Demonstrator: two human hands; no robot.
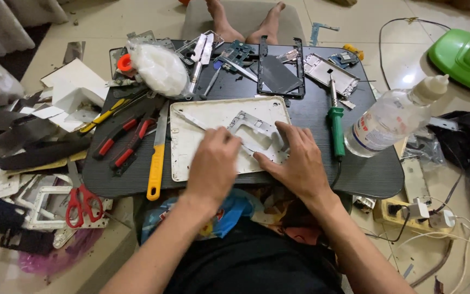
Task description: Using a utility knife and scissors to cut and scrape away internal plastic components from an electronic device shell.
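Hands (pixel 257 160) on white panel (pixel 191 141); soldering iron (pixel 335 122) beside.

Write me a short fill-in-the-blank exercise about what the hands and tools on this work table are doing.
1. Both hands, left hand and right hand, rest on a white ____.
2. The soldering iron right of the tray has a ____ handle.
3. The scissors at the left have ____ handles.
4. The clear plastic bottle lies to the person's ____.

Missing words: tray; green; red; right
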